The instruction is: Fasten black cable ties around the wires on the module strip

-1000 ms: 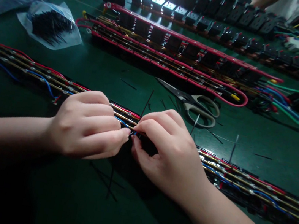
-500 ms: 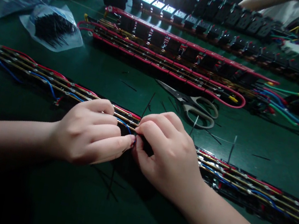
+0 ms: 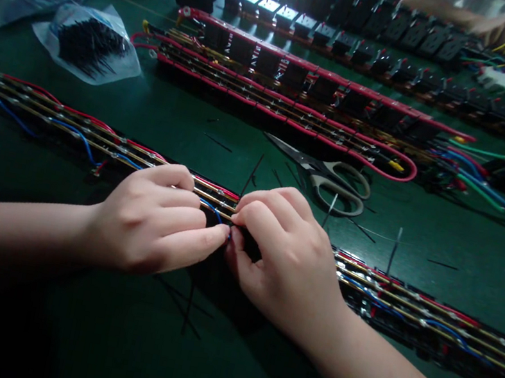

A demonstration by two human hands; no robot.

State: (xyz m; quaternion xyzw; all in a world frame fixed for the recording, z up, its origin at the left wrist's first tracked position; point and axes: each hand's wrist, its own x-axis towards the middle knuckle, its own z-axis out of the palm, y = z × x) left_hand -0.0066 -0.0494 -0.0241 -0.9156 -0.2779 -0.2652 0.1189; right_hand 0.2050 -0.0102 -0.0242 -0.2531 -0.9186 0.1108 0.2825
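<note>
A long black strip (image 3: 412,307) with brass-coloured bars and red and blue wires runs slantwise across the bench. It is the inner side of a socket strip, as far as I can tell. At its middle, my left hand (image 3: 154,217) is closed, fingertips pinched on a blue wire (image 3: 213,209) beside the bars. My right hand (image 3: 292,258) meets it there, thumb and forefinger pinched together; what they hold is hidden. Thin black cable ties (image 3: 252,174) stand up from the strip near my right hand, one pale in the light (image 3: 329,210).
Scissors (image 3: 338,188) lie open just beyond my right hand. Behind them are a strip with thick red cables (image 3: 294,118) and rows of black sockets (image 3: 341,43). A bag of black ties (image 3: 93,43) sits at left. Another person's hand (image 3: 503,30) is at upper right.
My two hands stay pinched at the same spot, with only slight finger movement. At upper right, the other person's hand has come down into view over the wires.
</note>
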